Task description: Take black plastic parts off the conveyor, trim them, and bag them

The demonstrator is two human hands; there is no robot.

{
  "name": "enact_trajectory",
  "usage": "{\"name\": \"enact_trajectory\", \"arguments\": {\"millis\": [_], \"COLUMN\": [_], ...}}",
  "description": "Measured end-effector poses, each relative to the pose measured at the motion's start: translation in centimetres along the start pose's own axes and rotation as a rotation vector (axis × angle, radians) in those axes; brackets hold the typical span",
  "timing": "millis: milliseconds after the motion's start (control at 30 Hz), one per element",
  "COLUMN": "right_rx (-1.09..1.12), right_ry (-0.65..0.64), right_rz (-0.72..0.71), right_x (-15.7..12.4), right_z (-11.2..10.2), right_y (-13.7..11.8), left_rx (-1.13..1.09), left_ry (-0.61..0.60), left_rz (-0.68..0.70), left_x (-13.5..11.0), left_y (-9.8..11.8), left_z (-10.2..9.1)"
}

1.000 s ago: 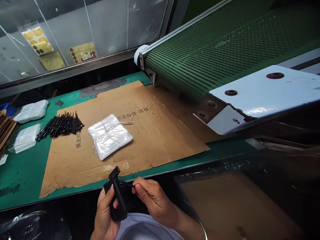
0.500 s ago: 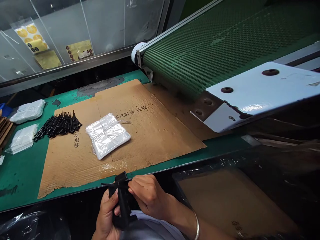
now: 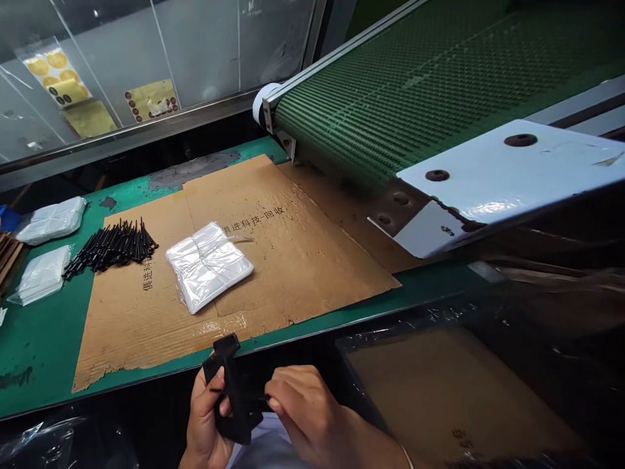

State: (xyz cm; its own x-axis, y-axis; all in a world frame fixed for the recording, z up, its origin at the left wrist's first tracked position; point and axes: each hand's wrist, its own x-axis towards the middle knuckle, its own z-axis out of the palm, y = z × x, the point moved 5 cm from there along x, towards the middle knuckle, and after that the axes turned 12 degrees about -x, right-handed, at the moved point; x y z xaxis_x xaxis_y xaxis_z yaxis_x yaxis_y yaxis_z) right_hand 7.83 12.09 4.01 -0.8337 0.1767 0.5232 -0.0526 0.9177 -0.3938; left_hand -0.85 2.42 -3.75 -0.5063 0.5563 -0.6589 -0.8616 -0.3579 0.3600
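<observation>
**Q:** Identify the largest equipment in view.
**A:** A green slatted conveyor belt point(image 3: 390, 98) crosses the upper right diagonally. A white-painted metal bracket plate point(image 3: 488, 172) with bolt holes sits in front of its end.

**Q:** What surface carries the materials?
**A:** A green worktop point(image 3: 43, 345) with worn patches. A flattened brown corrugated cardboard sheet point(image 3: 312, 273) printed with black Chinese characters lies on it, beneath the conveyor end.

**Q:** List the items at the work area.
**A:** A flat stack of clear plastic bags point(image 3: 209, 266) lies at the centre of the sheet. A loose pile of thin black plastic pins point(image 3: 110, 247) lies just left of it, near the sheet's left edge. Two white film-wrapped packs point(image 3: 53, 220) point(image 3: 41, 275) rest on the worktop, farther left. A brown carton lined with clear film point(image 3: 454, 391) sits at lower right, below the worktop.

**Q:** State the condition of the hands.
**A:** Both hands are closed and held just below the worktop's front edge. The left hand point(image 3: 208, 417) grasps an upright flat black plastic part point(image 3: 233, 397). The right hand point(image 3: 303, 407) pinches a thin black pin point(image 3: 251, 395), which lies across that part. Whether the pin is seated in the part cannot be determined.
</observation>
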Motion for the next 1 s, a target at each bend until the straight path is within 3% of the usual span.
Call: {"name": "enact_trajectory", "arguments": {"millis": [100,267,533,667,867,933,1000], "right_rx": [0.000,-0.048,-0.043,-0.045,-0.003,-0.037,-0.143], "right_ry": [0.029,-0.030,-0.036,-0.084,-0.099,-0.066,-0.040], "right_rz": [0.104,0.109,0.036,0.015,0.128,0.207,0.278], "right_x": [0.3,0.6,0.7,0.7,0.5,0.6,0.7], "right_z": [0.3,1.2,0.7,0.8,1.5,1.3,0.9], "right_y": [0.7,0.4,1.3,2.0,3.8,4.9,6.3], "left_rx": [0.048,0.063,0.078,0.098,-0.005,-0.135,-0.297], "left_ry": [-0.023,-0.061,-0.235,-0.322,-0.563,-0.536,-0.435], "left_rz": [0.042,0.094,-0.032,-0.163,-0.460,-0.529,-0.555], "left_x": [-0.2,-0.3,-0.7,-0.7,-0.9,-0.9,-0.8], "left_y": [-0.2,-0.3,0.1,-0.1,-0.6,-0.6,-0.6], "left_z": [0.0,-0.4,0.1,-0.5,0.1,0.3,0.4]}}
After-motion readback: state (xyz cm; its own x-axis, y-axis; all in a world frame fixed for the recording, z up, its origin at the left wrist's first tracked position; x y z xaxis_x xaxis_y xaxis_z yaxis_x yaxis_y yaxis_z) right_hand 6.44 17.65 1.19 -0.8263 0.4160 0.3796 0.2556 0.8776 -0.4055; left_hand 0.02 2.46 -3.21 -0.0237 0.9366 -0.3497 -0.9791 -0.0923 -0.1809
